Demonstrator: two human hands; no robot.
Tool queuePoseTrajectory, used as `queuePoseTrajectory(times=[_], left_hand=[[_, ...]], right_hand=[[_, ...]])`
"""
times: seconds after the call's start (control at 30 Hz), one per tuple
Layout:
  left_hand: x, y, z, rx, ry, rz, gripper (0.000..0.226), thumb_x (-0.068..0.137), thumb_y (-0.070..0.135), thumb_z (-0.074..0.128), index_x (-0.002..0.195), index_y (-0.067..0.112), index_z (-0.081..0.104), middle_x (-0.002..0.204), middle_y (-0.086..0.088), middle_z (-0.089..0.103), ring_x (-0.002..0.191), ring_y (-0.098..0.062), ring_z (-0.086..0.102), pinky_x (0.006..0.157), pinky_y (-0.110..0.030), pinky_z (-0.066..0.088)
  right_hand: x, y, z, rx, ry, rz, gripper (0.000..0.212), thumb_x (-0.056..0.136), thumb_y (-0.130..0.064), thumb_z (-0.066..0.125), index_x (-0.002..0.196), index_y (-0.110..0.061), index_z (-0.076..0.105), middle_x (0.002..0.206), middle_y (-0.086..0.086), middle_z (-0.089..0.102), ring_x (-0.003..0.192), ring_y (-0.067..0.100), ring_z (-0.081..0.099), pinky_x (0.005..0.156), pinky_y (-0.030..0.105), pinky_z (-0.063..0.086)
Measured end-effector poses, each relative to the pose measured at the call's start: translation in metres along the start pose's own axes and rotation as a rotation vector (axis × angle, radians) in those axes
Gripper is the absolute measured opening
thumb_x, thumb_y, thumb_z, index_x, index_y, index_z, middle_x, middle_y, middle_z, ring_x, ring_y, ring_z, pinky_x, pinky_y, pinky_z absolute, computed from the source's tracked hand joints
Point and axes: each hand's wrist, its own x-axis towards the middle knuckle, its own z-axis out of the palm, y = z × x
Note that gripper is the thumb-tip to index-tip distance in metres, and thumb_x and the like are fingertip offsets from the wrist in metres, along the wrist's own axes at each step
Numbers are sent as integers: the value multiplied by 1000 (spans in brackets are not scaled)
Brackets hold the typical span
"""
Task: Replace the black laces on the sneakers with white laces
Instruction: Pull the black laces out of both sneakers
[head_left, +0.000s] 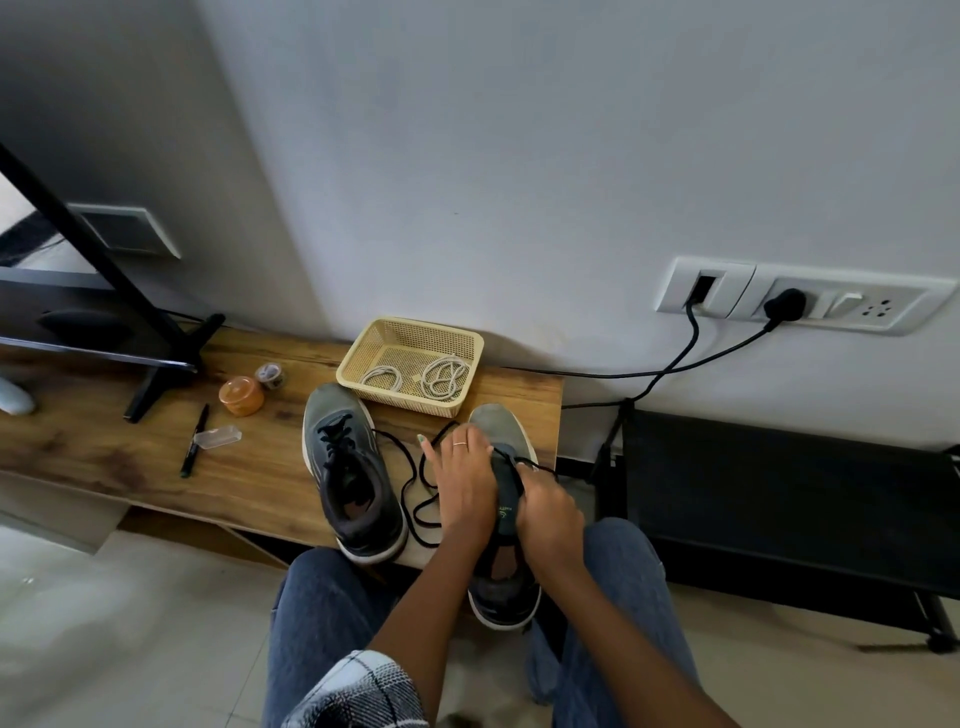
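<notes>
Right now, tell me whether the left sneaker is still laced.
Laced. The left sneaker shows black laces crisscrossing its eyelets, and neither hand touches it.

Left hand (464, 483) palm down, fingers extended forward, ring on one finger. Right hand (549, 512) beside it, fingers curled under, gripping. Both forearms bare, converging from below.
</notes>
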Motion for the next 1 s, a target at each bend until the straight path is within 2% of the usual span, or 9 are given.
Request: queuePoseTrajectory(times=[0.2,0.27,0.37,0.43,0.5,0.6,0.73,0.9,1.0], left_hand=[[1,-4,-15,-325,212,-341,8,93,0,49,94,8,51,102,-9,56,103,-28,52,116,-53,7],[0,-5,-14,-456,308,-457,9,94,-1,45,97,6,49,110,-11,54,108,-25,49,117,-52,14],[-3,-2,-10,-619,514,-518,12,95,-4,40,102,-3,49,118,-19,51,112,-34,48,103,-52,37],[-4,-3,-9,-608,546,-517,14,95,-3,40,104,-3,50,118,-20,52,113,-34,48,110,-53,30],[-3,-4,-11,-516,476,-438,13,94,2,41,103,4,50,120,-14,55,115,-29,49,117,-47,7],[-2,-6,-16,-229,291,-162,24,91,26,42,110,14,53,129,-6,56,125,-28,47,115,-44,-5],[-1,-8,-12,76,-16,175,30,79,39,65,103,21,61,124,1,60,125,-28,49,114,-52,-1],[1,-12,-10,195,-144,230,33,66,39,81,91,23,66,119,1,62,119,-26,52,115,-55,1],[1,-9,-10,190,-122,250,27,61,32,86,80,24,69,107,3,65,106,-24,59,111,-59,19]], right_hand=[[-1,0,-1,0,-5,28,40,98,-17,38,137,-21,45,126,5,57,111,27,57,83,38,48],[-2,0,-1,3,2,32,38,98,-17,39,136,-21,46,124,5,58,109,27,58,82,39,48],[-3,0,-1,4,6,36,38,98,-17,40,135,-22,46,125,4,57,110,26,58,82,39,48],[-3,0,-1,0,8,29,38,98,-17,40,135,-21,46,125,4,58,110,26,58,82,38,48],[-3,0,-2,1,18,25,37,98,-17,40,134,-21,47,123,4,59,108,26,59,81,38,48],[-3,2,-1,16,36,14,36,97,-16,42,132,-19,50,119,5,61,105,25,60,79,38,49],[-5,1,0,29,74,6,33,96,-16,47,128,-20,53,116,3,62,102,22,62,77,36,51],[-5,0,1,2,74,2,33,96,-17,47,128,-23,52,117,0,61,102,19,62,77,34,51],[-4,1,0,-16,41,10,40,96,-14,44,136,-23,47,122,1,59,108,20,59,81,34,49]])
